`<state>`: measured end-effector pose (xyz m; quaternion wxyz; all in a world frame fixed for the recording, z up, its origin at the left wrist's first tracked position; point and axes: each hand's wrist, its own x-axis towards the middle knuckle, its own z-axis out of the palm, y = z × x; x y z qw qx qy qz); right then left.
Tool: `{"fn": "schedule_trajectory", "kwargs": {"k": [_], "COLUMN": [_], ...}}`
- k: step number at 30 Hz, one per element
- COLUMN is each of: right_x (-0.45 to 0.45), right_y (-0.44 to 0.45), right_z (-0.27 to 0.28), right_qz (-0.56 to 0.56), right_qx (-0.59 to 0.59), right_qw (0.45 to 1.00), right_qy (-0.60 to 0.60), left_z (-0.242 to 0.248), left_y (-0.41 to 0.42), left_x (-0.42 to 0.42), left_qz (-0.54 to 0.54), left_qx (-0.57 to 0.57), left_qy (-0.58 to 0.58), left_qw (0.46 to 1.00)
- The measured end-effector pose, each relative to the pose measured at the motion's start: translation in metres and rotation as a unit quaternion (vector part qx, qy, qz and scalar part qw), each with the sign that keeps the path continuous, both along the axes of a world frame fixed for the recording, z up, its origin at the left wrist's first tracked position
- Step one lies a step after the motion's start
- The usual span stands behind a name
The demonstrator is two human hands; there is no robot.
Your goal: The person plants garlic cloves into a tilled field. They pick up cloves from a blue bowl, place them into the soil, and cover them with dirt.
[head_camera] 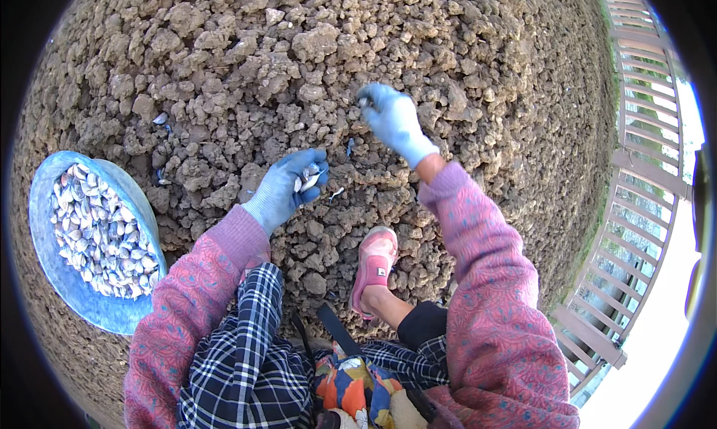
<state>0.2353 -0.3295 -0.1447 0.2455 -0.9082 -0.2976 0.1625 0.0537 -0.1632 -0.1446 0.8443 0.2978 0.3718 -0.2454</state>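
My left hand, in a pale blue knit glove, is cupped around several garlic cloves just above clumpy brown soil. Farther forward and to the right, my gloved right hand is slightly blurred over the clods. Its thumb and fingers pinch a small whitish thing that looks like a garlic clove. A single clove lies on the soil between my left hand and my foot. At the left stands a blue plastic basin holding a heap of garlic cloves.
My foot in a pink shoe rests on the clods in front of me. More cloves lie on the soil ahead of the basin. Along the right edge runs a wooden slatted fence, with a grassy strip at its base.
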Motion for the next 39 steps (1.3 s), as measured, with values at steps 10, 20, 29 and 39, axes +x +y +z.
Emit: {"fn": "schedule_trajectory", "kwargs": {"k": [10, 20, 29, 39], "right_x": [0.04, 0.043, -0.038, -0.005], "right_y": [0.028, 0.056, 0.011, 0.013], "right_z": [-0.032, -0.018, 0.048, 0.029], "right_qz": [0.122, 0.184, 0.243, 0.243], "right_qx": [-0.266, -0.399, 0.018, -0.166], "right_qw": [0.956, 0.898, 0.959, 0.952], "right_qy": [-0.023, 0.009, 0.148, -0.089], "left_z": [-0.007, -0.004, 0.01, 0.02], "left_y": [0.012, 0.018, 0.003, -0.005], "left_x": [-0.005, 0.003, 0.024, 0.037], "left_qz": [0.121, 0.126, -0.107, -0.046], "left_qx": [-0.147, -0.096, 0.106, 0.048], "left_qy": [-0.003, 0.014, -0.049, -0.023], "left_qw": [0.982, 0.987, 0.987, 0.997]}}
